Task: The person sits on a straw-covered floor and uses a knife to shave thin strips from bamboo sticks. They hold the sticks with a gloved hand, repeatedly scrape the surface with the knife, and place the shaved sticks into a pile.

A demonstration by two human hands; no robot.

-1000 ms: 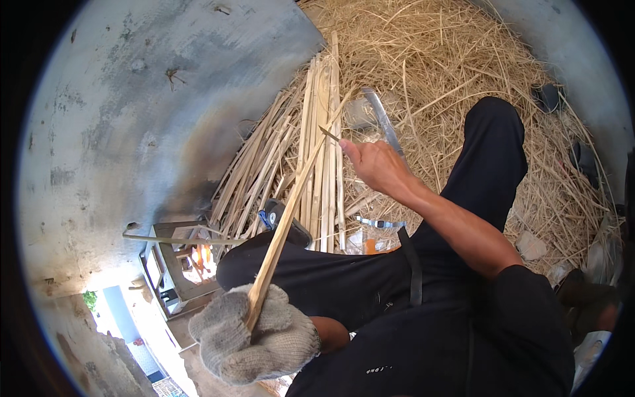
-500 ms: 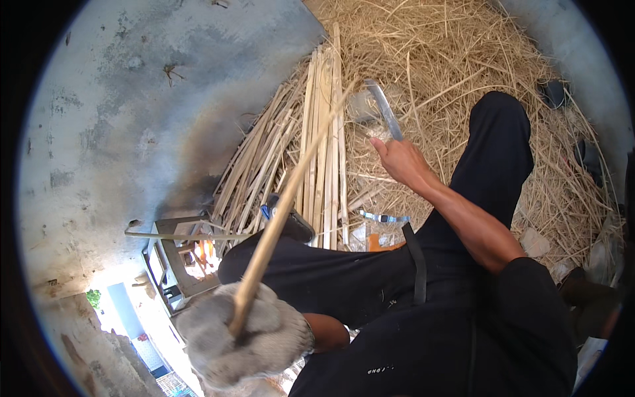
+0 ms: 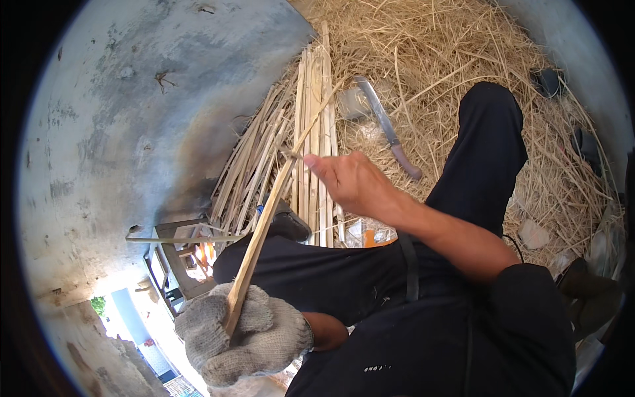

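My left hand (image 3: 248, 334), in a grey knitted glove, is closed round the lower end of a long split bamboo strip (image 3: 264, 228). The strip slants up and away to the right. My bare right hand (image 3: 357, 182) reaches in from the right, its thumb against the strip's upper half, the other fingers curled and partly hidden. A small frayed bit sticks out at the strip there. Beyond that hand a large knife (image 3: 380, 112) with a brownish handle lies on the straw, untouched.
Several long bamboo strips (image 3: 317, 132) lie in a bundle beyond my legs, with thinner ones fanned to their left. Shavings (image 3: 436, 46) cover the ground at the far side. A worn grey wall (image 3: 132, 132) stands left, beside a wooden frame (image 3: 192, 288). A stone (image 3: 532, 235) lies right.
The knife has gone from my right hand onto the straw. That hand has moved left to the bamboo strip. The strip has turned slightly in my gloved left hand.
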